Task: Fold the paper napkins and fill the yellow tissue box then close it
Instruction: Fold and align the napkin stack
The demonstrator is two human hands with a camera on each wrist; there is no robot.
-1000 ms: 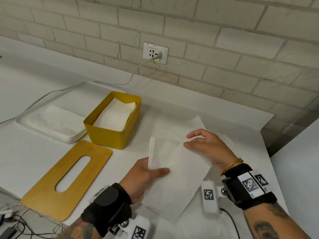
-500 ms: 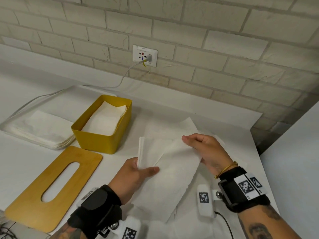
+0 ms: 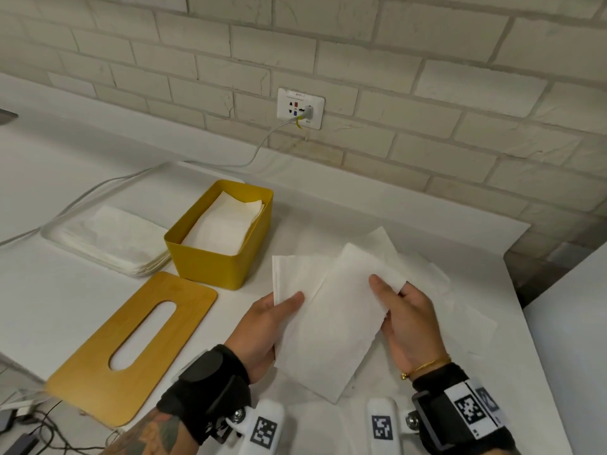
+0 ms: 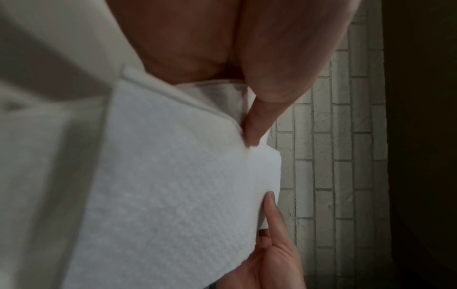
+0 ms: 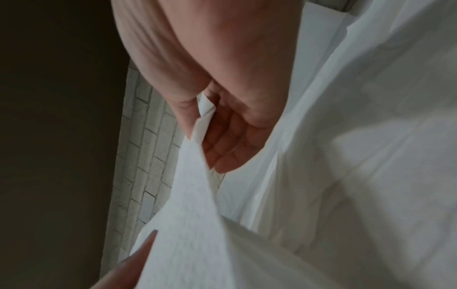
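My right hand [image 3: 405, 318] has slid back toward me along the napkin [image 3: 331, 318]; its thumb now lies on top, fingers pinching the right edge. My left hand [image 3: 262, 326] still pinches the left edge, thumb on top. The napkin hangs just above the table [image 3: 82, 310]. The box [image 3: 223, 254], lid [image 3: 131, 349] off beside it, sits left and farther back, with napkins inside. The outlet [image 3: 300, 108] label is too small to read. Bare tabletop lies between napkin and lid.
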